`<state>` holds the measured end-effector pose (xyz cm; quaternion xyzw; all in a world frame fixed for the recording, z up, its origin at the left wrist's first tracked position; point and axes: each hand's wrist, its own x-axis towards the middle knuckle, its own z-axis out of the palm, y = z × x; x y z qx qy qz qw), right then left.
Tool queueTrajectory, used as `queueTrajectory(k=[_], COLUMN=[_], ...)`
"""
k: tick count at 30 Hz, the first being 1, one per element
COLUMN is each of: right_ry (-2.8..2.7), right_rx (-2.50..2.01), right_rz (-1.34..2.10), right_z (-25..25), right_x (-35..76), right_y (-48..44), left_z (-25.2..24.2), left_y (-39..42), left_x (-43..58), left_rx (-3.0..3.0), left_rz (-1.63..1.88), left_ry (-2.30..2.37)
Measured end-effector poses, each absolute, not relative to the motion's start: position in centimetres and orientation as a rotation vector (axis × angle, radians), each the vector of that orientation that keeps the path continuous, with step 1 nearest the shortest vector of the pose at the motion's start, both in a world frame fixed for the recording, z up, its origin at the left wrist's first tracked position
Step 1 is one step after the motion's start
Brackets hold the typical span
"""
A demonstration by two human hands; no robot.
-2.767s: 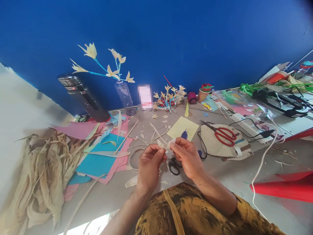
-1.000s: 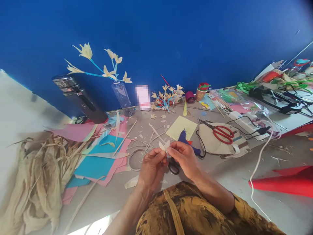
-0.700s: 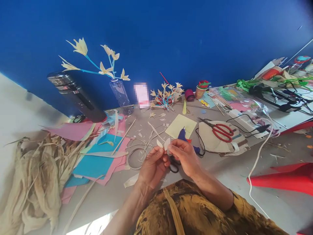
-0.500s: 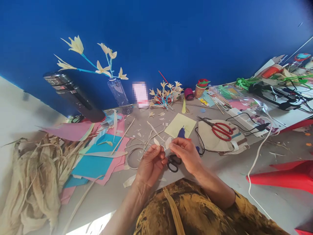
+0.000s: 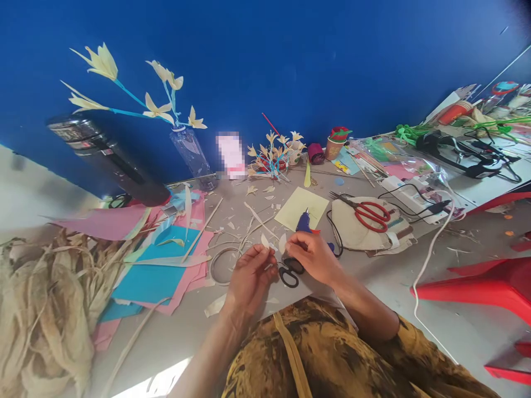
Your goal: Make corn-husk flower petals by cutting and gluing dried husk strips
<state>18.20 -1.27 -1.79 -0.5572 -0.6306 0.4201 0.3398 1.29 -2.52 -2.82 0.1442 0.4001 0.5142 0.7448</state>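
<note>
My left hand (image 5: 251, 276) is closed in a pinch on a small pale petal (image 5: 265, 241), which sticks up past the thumb. In my right hand (image 5: 317, 258), thumb and forefinger grip another cream petal (image 5: 282, 244), close to the first but apart from it. Black-handled scissors (image 5: 289, 277) lie on the table between the hands, partly covered by the right one. Just beyond the right hand, a blue glue gun (image 5: 304, 222) rests on a square of pale yellow paper (image 5: 286, 211). A ring of tape (image 5: 212, 271) lies left of my left hand.
Dried husks (image 5: 45, 309) and blue paper (image 5: 145, 276) lie at left. Behind them stand a dark flask (image 5: 120, 166) and a clear bottle (image 5: 191, 157) holding husk flowers. Red-handled scissors (image 5: 373, 215) rest on a cloth bag (image 5: 352, 235), near a power strip (image 5: 404, 196). A red stool (image 5: 489, 284) stands at right.
The whole view has shifted slightly, with most things now a little farther left. Both hands keep their pinches on the petals, with hardly any movement between them.
</note>
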Motion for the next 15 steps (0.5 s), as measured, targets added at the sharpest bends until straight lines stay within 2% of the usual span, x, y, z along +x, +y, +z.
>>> queueTrajectory(k=[3,5,9,15], right_ry=[-1.531,-1.537,-1.643,-1.729], right_rx=[-1.247,-1.199,-1.272,-1.288], right_rz=[1.461,1.571,1.478,1.421], right_z=[-1.4,-1.0,-0.4,-0.2], right_x=[18.7,18.9,19.0,19.3], right_y=[-1.1,-1.0,-1.1,-1.2], left_z=[-2.1,-1.6,-1.0,-1.0], left_y=[-2.3,-2.2,-2.2,-2.5], left_x=[1.0,0.8,0.5,1.3], left_rx=[0.346,0.39,0.475,0.535], left_rz=[1.114,1.052,0.928,0.959], left_ry=[0.882,0.868,0.887,0.976])
